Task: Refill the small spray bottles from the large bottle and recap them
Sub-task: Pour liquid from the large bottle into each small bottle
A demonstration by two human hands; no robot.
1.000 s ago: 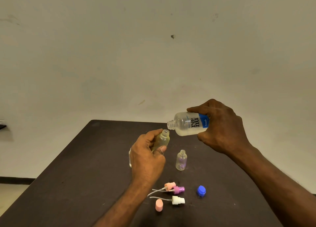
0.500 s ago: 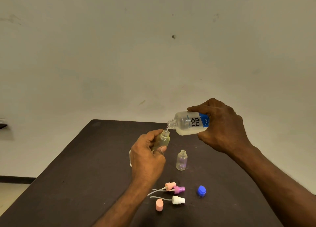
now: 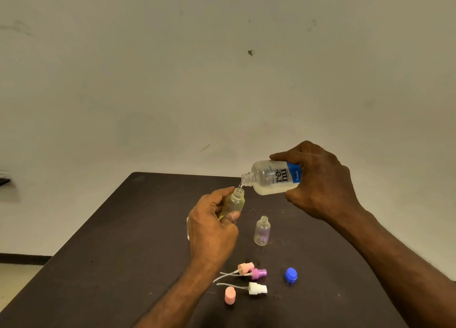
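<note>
The right hand (image 3: 318,179) gripped the large clear blue-labelled bottle (image 3: 274,178), tipped nearly flat, trickling into the small clear spray bottle (image 3: 235,201) clasped in the left hand (image 3: 209,229) above the dark table (image 3: 123,253). The mouths needed to be kept aligned and the tilt gentle, lest liquid overshoot the narrow neck.

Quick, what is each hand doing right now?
Left hand: closed around a small bottle, holding it up.
Right hand: closed around the large bottle, tipping it over the small one.
</note>
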